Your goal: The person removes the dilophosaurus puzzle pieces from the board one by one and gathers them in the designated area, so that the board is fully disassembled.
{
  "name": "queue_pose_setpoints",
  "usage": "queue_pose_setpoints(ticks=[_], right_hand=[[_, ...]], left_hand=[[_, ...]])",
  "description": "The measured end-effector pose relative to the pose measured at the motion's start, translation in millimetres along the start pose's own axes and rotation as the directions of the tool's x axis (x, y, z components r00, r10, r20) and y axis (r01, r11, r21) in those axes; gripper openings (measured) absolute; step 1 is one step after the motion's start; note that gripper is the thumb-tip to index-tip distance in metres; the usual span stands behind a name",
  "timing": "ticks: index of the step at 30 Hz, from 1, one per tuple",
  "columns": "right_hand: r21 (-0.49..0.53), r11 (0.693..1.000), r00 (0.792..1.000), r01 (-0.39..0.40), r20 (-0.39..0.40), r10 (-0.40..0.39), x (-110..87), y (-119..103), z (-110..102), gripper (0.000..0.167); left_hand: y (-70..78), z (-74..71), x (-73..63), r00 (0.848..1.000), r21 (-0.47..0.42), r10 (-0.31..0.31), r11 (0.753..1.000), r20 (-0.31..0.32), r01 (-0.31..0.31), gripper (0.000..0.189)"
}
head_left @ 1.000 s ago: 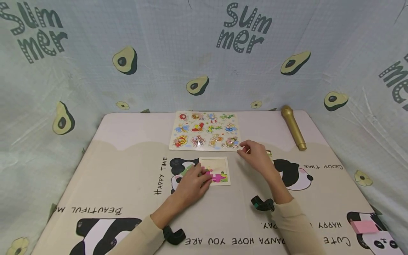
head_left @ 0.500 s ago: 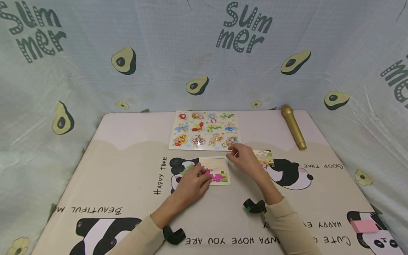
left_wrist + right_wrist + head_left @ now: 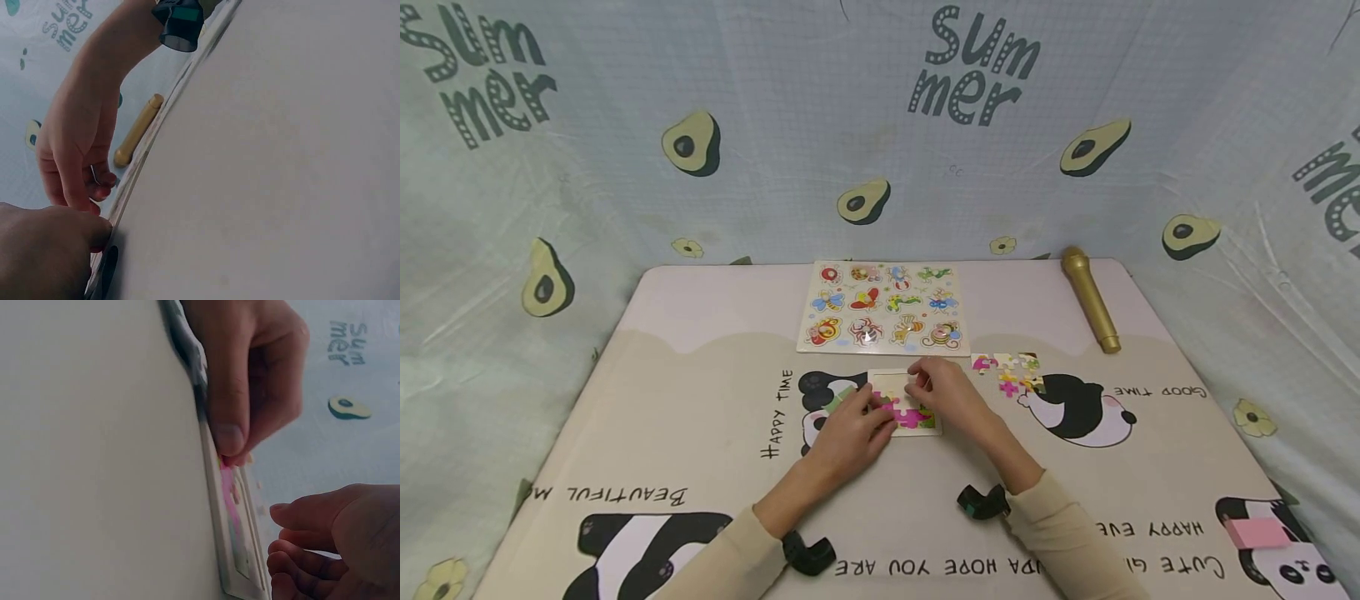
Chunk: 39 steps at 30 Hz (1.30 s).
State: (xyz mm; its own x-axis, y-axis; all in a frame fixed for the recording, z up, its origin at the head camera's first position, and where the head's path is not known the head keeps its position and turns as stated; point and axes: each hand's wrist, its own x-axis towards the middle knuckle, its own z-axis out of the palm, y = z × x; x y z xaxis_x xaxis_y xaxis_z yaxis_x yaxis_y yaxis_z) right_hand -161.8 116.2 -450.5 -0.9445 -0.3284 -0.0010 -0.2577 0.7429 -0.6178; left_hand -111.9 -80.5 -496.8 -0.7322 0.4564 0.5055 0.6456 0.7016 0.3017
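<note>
A small square jigsaw puzzle tray (image 3: 929, 432) lies on the table, with pink and green pieces along its near side. My left hand (image 3: 850, 427) holds the tray's left side; in the right wrist view, its thumb (image 3: 229, 439) is down at the tray edge and a fingertip touches a pink piece. My right hand (image 3: 951, 396) is over the tray's upper right, fingers curled toward the thumb. Whether a small piece is between those fingertips is not visible. Loose jigsaw pieces (image 3: 1009, 388) lie to the right of the tray.
Behind the tray lies a board with colourful insect pictures (image 3: 880, 343). A gold microphone-shaped object (image 3: 1092, 302) rests at the back right. Near the right edge is a pink block (image 3: 1257, 533). A printed curtain (image 3: 760, 200) stands behind the table.
My right hand has moved left and slightly nearer, from beside the insect board to over the tray, uncovering the loose jigsaw pieces. My left hand has stayed at the tray.
</note>
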Motion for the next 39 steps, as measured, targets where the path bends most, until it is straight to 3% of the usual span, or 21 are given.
queue_pose_setpoints(ticks=[8,16,19,29,39], right_hand=[[-0.017,0.999,0.998,0.047,0.032,-0.046,-1.1,-4,12,0.026],[-0.070,0.992,0.993,0.108,0.044,-0.105,-3.5,-4,20,0.026],[-0.082,0.989,0.992,0.121,0.042,-0.118,-2.6,-3,22,0.025],[-0.086,0.988,0.991,0.127,0.047,-0.124,-1.4,-4,25,0.023],[-0.069,0.992,0.993,0.106,0.057,-0.102,-1.0,-3,26,0.020]], left_hand=[[-0.2,3.0,0.9,0.999,0.028,0.036,0.999,-0.032,-0.035,0.008],[4.7,-0.4,-1.4,0.994,0.201,0.108,0.974,-0.016,-0.103,0.013],[7.0,-1.4,-4.2,0.993,0.227,0.116,0.968,-0.017,-0.109,0.015],[14.1,-9.2,-19.2,0.993,0.203,0.115,0.972,0.019,-0.116,0.028],[18.4,-13.1,-26.7,0.993,0.161,0.120,0.979,0.020,-0.121,0.026]])
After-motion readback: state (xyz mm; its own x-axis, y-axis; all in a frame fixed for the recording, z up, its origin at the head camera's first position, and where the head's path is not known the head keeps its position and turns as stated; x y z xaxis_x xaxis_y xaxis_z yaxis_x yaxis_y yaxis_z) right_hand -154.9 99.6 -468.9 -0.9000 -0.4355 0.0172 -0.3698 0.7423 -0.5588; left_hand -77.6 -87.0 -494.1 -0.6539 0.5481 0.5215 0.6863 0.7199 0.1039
